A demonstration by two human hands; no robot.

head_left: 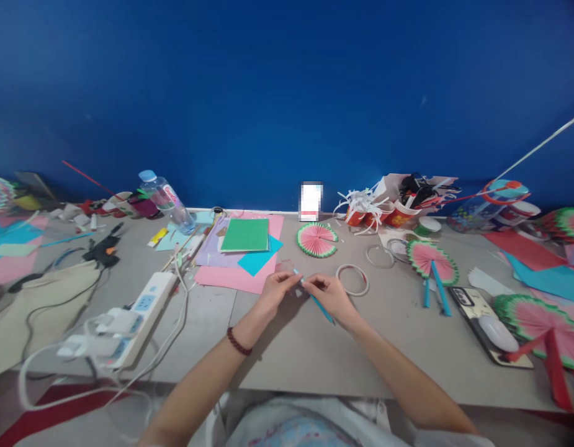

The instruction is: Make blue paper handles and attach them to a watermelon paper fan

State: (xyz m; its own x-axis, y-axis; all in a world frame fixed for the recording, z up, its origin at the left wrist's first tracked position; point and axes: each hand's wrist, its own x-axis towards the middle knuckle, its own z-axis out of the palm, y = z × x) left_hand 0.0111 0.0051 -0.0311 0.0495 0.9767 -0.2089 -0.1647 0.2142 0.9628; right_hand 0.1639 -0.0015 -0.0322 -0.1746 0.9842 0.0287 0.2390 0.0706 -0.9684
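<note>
Above the middle of the table, my left hand (pixel 278 290) and my right hand (pixel 332 297) meet fingertip to fingertip. Both pinch a thin blue strip (pixel 322 308), which slants from the upper left down to the lower right, under my right hand. Whether it is paper or a stick is too small to tell. A pale bit shows where the fingers come together. Beyond my hands lies a folded pink and green watermelon-patterned paper fan (pixel 314 239). A roll of tape (pixel 352 280) rests just right of my right hand.
Left stand a white power strip (pixel 144 316) with plugs and cables, a black glue gun (pixel 103 247) and a tilted water bottle (pixel 168 202). Green card (pixel 246 234) tops coloured sheets. At right are finished fans (pixel 433 262), a phone (pixel 470 310) with a white mouse (pixel 497 333), and red cups (pixel 401 214).
</note>
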